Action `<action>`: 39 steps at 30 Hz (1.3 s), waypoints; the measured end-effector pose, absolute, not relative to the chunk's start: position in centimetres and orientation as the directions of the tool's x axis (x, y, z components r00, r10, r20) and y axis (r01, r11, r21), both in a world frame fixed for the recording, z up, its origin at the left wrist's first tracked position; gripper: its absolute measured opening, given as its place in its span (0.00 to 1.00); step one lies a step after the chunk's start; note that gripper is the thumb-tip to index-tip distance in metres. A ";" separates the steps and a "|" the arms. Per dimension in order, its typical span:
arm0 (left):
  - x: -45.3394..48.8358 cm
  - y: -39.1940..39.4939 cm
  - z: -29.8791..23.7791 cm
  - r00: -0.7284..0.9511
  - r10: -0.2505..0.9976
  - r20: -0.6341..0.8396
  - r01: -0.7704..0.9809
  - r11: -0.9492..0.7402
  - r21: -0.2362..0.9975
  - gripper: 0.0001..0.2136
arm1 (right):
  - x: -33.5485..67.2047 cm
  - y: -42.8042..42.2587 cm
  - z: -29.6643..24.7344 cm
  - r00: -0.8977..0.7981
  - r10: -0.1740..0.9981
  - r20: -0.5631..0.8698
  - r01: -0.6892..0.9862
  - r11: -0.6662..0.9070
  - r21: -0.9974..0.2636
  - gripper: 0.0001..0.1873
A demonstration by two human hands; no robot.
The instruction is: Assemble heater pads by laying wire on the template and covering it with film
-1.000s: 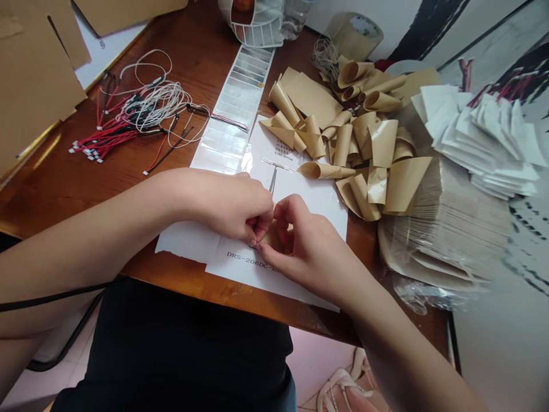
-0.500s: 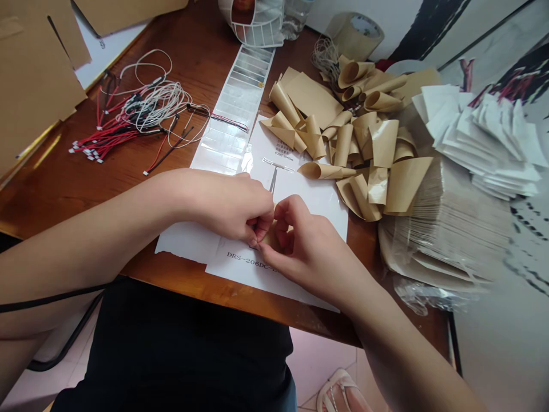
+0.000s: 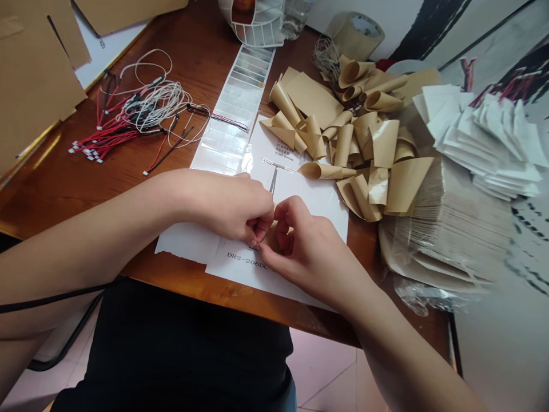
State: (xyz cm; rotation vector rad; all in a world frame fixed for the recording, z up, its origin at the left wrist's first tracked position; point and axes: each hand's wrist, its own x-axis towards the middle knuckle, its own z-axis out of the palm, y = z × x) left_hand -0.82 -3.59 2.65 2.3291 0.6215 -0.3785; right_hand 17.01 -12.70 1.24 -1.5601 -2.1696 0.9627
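Observation:
Over the white printed sheet (image 3: 240,264) near the table's front edge, my two hands meet with their fingertips touching. My left hand (image 3: 231,206) is closed in a pinch, thumb against bent fingers. Facing it, my right hand (image 3: 315,246) also pinches, its index finger arched above the thumb. A small piece of brown paper (image 3: 270,237) shows between them, its edge at the fingertips; most of it is hidden by the right hand. Just beyond the hands lie more white sheets (image 3: 295,191) and a silvery strip of labels (image 3: 218,150).
Curled brown papers (image 3: 343,146) heap up at the right, beside a plastic-wrapped grey stack (image 3: 454,223) and white packets (image 3: 493,129). Red-black wires with white cords (image 3: 150,106) lie left. Behind stand a white basket (image 3: 257,28) and a tape roll (image 3: 360,34). Cardboard (image 3: 34,86) fills the left edge.
My hands stay pinched together in almost the same place. My right hand and forearm have shifted very slightly. The sandalled foot below the table has gone out of view.

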 end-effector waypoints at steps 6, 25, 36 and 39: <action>-0.8 -3.7 2.7 0.841 0.327 -0.431 0.533 -0.636 0.557 0.06 | 17.0 -12.7 1.2 -0.367 0.921 -0.129 0.725 0.196 -0.660 0.15; -0.8 -3.6 2.8 0.830 0.334 -0.447 0.549 -0.633 0.546 0.06 | 17.2 -12.5 1.3 -0.379 0.912 -0.157 0.707 0.175 -0.686 0.14; -0.9 -3.7 2.9 0.836 0.338 -0.433 0.542 -0.634 0.551 0.07 | 17.1 -12.7 1.4 -0.365 0.918 -0.153 0.730 0.181 -0.659 0.14; -0.9 -3.6 2.8 0.834 0.337 -0.437 0.543 -0.636 0.548 0.07 | 17.0 -12.7 1.4 -0.363 0.920 -0.148 0.730 0.182 -0.659 0.14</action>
